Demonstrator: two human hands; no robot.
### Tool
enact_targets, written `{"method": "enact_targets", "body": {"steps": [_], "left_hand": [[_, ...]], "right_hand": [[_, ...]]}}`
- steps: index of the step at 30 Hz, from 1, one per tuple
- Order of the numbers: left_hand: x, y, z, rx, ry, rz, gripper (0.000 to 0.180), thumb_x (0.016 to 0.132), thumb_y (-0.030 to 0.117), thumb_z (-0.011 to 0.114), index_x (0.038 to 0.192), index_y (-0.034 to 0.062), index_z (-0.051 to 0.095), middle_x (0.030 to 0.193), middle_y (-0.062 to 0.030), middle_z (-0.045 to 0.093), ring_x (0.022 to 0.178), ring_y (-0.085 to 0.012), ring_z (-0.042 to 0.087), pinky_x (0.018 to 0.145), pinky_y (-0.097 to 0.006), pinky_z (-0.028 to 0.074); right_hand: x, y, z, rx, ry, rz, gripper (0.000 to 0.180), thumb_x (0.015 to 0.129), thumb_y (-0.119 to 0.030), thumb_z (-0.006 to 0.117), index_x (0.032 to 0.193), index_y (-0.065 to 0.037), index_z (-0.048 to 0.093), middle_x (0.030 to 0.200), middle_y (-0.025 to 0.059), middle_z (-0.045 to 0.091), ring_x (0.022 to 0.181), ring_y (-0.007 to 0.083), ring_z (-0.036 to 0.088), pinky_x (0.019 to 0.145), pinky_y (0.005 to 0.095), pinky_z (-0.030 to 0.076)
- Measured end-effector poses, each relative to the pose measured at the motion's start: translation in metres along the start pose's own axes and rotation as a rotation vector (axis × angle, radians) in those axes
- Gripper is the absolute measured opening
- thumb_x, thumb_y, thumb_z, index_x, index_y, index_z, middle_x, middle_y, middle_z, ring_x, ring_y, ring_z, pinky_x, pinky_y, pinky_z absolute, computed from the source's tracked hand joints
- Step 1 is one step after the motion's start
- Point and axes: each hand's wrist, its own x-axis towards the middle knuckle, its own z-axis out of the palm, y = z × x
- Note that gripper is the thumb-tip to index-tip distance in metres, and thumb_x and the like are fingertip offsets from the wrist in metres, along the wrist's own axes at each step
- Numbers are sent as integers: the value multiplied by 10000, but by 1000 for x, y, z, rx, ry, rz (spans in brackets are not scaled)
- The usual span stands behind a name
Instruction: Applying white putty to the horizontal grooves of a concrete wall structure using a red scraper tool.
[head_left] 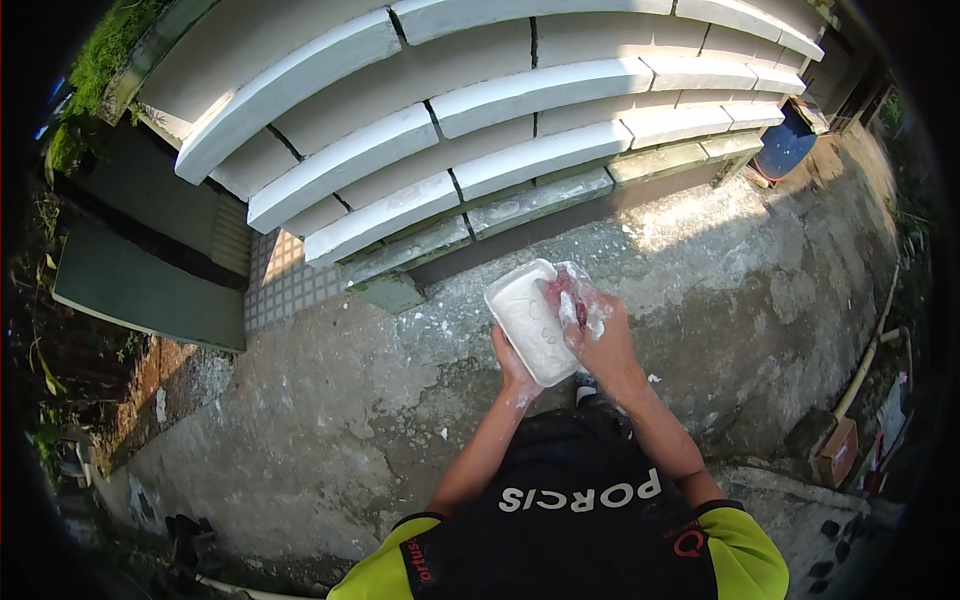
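My left hand (514, 369) is wrapped round the near-left side of a white rectangular tub (550, 376), holding it up in front of my body. Smooth white paste or paint (526, 309) fills much of the tub, with a few marks in its surface. At the tub's right side is my right hand (604, 333), its fingers closed and smeared with white. Something reddish shows at those fingers, over the tub's far right corner; what it is I cannot make out.
Ahead rises a bank of long white-topped steps (545, 155), the lowest ledge (540, 202) patchy and unpainted. A blue drum (786, 145) stands at the far right. Stained concrete ground (330, 370) surrounds me. A brick (838, 452) and a pipe (868, 375) lie at right.
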Motion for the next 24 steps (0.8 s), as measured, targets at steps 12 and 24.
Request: {"method": "enact_targets", "body": {"steps": [12,24], "left_hand": [[5,-7,-12,34,-32,19,427,925,425,337,1093,90,543,994,-60,584,952,-199,579,841,-368,481],[5,-11,-8,15,-83,-42,652,888,522,250,1350,87,397,1293,-120,486,1138,-280,520,988,-441,405]], "right_hand": [[-22,5,30,-138,-117,-67,537,679,7,579,1213,-32,535,908,252,608,765,403,609,687,433,502],[13,28,3,-136,-30,36,411,677,24,555,1088,11,567,816,243,601,739,409,604,652,421,484]]}}
